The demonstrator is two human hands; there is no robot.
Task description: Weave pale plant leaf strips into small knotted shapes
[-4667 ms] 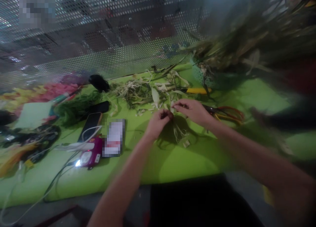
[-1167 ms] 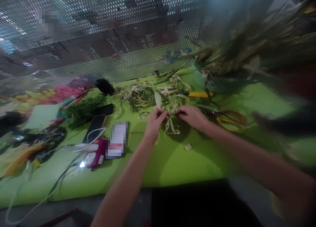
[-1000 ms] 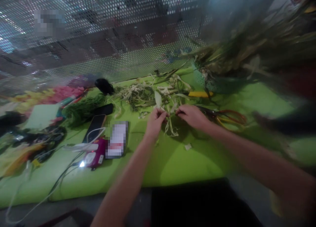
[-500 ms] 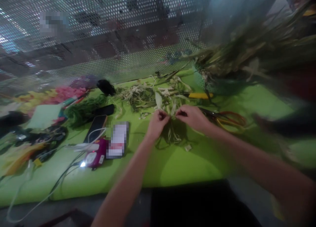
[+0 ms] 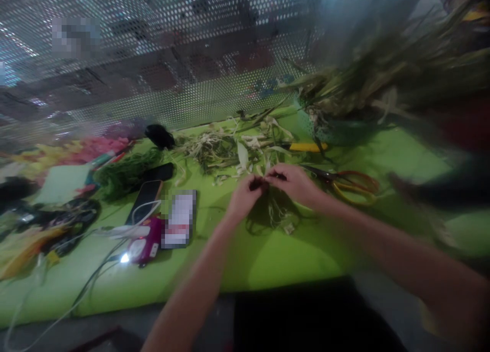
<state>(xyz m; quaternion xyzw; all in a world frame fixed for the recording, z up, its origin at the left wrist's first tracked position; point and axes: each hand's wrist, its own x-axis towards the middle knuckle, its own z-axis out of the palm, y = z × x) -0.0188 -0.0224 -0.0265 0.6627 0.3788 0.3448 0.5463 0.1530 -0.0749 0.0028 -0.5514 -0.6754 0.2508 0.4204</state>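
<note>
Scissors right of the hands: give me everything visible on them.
The scissors lie flat on the green table cover. Their dark, metal-looking blades point left, with the tips close to the right hand, which pinches pale strips; blur hides whether they touch the hand or are closed. Two large loop handles, red and yellowish, face right. A yellow-handled tool lies beyond them, apart.

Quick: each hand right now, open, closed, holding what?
Left hand: closed, fingers pinching the top of a bunch of pale leaf strips.
Right hand: closed, pinching the same bunch.
</note>
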